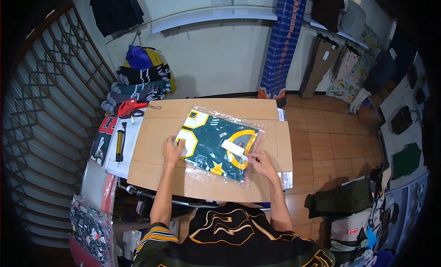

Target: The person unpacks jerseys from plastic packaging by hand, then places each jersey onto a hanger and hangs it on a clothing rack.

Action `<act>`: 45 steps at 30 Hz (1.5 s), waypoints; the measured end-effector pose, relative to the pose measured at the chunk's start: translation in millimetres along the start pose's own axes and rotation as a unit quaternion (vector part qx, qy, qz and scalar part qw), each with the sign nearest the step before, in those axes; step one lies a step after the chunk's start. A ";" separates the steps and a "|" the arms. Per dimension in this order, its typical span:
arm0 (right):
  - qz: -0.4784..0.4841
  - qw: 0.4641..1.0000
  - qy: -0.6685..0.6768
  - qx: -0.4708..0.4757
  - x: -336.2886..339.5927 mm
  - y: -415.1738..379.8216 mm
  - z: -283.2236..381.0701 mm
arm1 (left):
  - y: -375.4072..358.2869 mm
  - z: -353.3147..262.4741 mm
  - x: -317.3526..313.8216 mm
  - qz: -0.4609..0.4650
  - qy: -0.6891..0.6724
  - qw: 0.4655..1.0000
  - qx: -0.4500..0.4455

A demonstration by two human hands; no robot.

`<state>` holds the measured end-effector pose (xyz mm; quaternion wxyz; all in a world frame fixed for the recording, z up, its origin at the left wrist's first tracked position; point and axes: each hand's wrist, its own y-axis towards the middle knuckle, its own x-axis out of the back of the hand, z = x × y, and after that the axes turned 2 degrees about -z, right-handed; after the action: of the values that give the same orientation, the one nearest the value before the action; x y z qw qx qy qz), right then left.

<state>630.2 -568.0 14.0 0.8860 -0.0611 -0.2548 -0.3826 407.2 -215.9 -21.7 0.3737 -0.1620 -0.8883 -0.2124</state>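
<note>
A dark green jersey (213,138) with white and yellow lettering lies folded in a clear plastic bag (261,133), flat in front of me. My left hand (172,151) rests at the bag's left edge, with its thumb over the printed part and its fingers stretched out. At the opposite side, my right hand (262,165) pinches the end of a white tag (232,147) that lies over the yellow-rimmed collar. Its other fingers are curled. Beneath the bag is a cardboard-covered table (151,161).
A red tool-like item (131,108) and a yellow-and-black hand pump (120,143) lie at the table's left. Folded clothes (140,88) are stacked behind them. A blue pillar (282,46) stands beyond the table; more clothes (342,198) are at the right. A folding metal gate (55,120) lines the left.
</note>
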 end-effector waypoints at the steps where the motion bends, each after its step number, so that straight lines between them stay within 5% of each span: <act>1: 0.048 0.999 0.017 -0.013 2.8 1.1 -1.0 | 0.5 -0.4 0.5 0.008 -0.001 1.000 0.004; 11: 0.050 0.988 -0.140 -0.034 -4.2 1.4 30.5 | -2.3 -8.3 -0.6 -0.019 0.060 0.998 -0.022; 14: 0.095 0.989 -0.105 -0.052 -16.2 8.4 16.6 | -2.7 -9.8 0.7 -0.002 0.053 0.999 -0.002; 17: 0.165 0.981 0.096 -0.029 -26.6 13.3 -2.7 | -3.3 -13.1 4.0 -0.003 0.051 0.999 0.002; 19: -0.016 0.996 -0.040 -0.082 -27.7 15.0 0.3 | -3.1 -13.3 3.5 0.003 0.053 0.999 0.002; 22: -0.155 0.979 -0.093 -0.094 -23.8 11.5 13.5 | 3.5 -6.4 -1.2 -0.022 0.061 0.998 -0.024; 28: -0.150 0.973 -0.086 -0.154 -28.6 24.0 27.6 | 34.1 8.8 -8.4 0.010 0.043 0.998 0.047; 37: -0.144 0.981 -0.061 -0.116 -30.0 44.0 -11.4 | 38.2 20.6 0.0 0.025 -0.049 0.997 0.058; 45: -0.223 0.956 -0.100 -0.161 30.9 23.2 -23.3 | 30.7 53.2 24.7 -0.027 -0.131 0.988 0.081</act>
<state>674.0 -578.8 11.2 0.7266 -0.1830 -0.2843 -0.5980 372.7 -159.9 -29.3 0.2604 -0.1333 -0.9478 -0.1272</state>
